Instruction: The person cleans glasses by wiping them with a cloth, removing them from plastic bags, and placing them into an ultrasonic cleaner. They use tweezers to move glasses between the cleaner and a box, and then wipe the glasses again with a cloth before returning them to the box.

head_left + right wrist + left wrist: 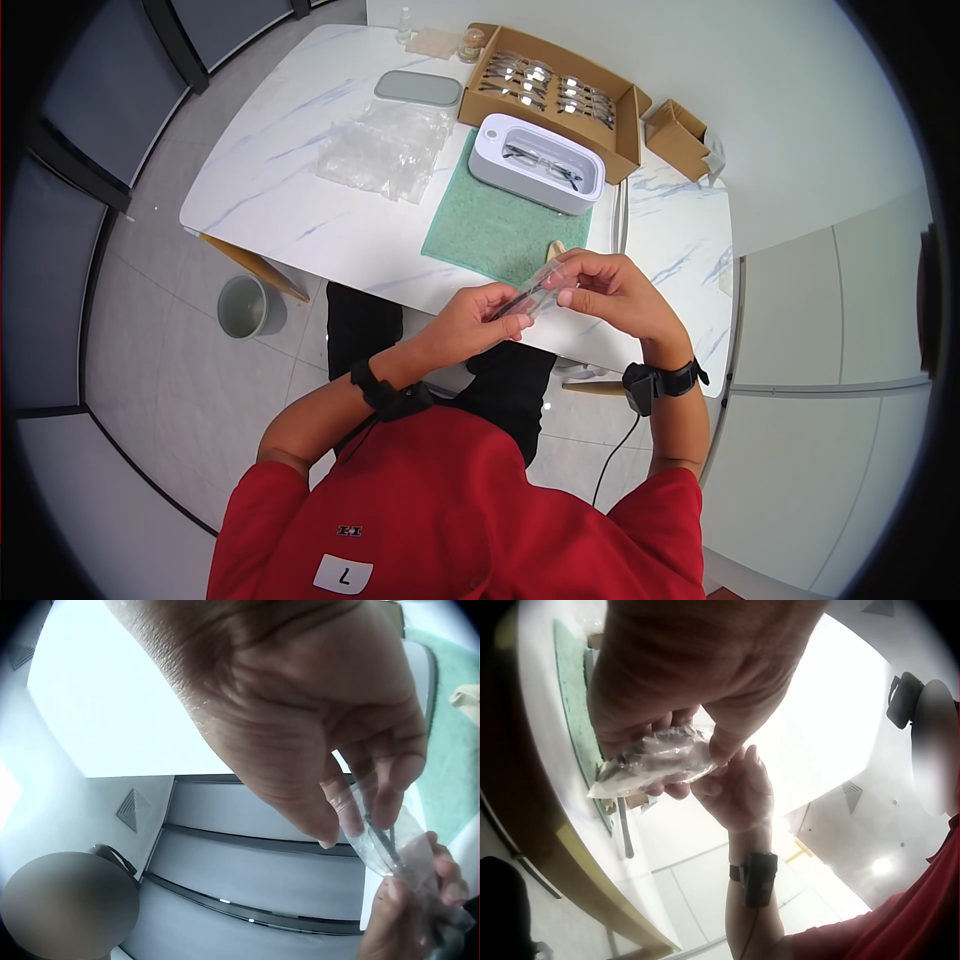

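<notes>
In front of the person's body, above the table's near edge, a clear plastic bag (541, 290) holds a pair of dark-framed glasses (385, 838). The left hand (477, 318) grips the bag's lower part between thumb and fingers. At the upper end, the right hand (612, 292) has its curled fingers on the plastic film, beside the slim dark temple of the glasses. Crinkled film covers much of the frame. Just behind the hands lies a green towel (470, 232). On it stands a white ultrasonic cleaner (520, 187), with another pair of glasses (542, 165) in its basin.
A cardboard box (628, 140) with several glasses in rows stands at the back. Left of the cleaner are empty-looking clear bags (385, 150) and a grey lid (418, 88). A small carton (676, 140) sits at the right. A bin (250, 307) is on the floor.
</notes>
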Available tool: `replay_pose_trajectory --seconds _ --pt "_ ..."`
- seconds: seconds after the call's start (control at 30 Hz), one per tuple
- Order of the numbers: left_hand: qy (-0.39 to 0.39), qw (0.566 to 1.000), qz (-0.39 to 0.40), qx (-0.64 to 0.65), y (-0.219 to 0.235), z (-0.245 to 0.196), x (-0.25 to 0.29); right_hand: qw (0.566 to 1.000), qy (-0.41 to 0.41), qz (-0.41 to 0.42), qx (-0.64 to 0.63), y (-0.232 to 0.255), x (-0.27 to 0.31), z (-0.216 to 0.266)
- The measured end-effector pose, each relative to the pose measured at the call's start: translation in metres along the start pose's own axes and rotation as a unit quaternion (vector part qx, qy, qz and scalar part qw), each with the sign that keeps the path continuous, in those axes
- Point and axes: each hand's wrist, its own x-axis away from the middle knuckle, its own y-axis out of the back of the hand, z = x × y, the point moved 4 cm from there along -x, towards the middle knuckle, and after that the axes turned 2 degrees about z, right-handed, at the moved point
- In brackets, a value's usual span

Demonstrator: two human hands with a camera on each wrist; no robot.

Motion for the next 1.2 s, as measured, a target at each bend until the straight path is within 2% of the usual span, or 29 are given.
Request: replay_pose_trajectory --seconds 0.33,0.77,0.93,1.2 --pt "0.004 1.0 0.0 0.007 0.003 0.005 0.001 0.999 -0.013 -0.006 -0.048 -0.002 -0.004 -0.007" --pt "0.01 1.0 -0.014 0.009 0.011 0.017 -0.002 0.998 -0.039 -0.03 -0.049 0.002 -0.013 -0.021" --pt "0.036 0.999 -0.004 0.008 0.019 0.025 -0.005 0.997 -0.049 -0.036 -0.052 0.006 -0.021 -0.034" --pt "0.037 0.999 -0.007 0.008 0.035 0.026 -0.013 0.996 -0.056 -0.013 -0.07 0.01 -0.039 -0.033"
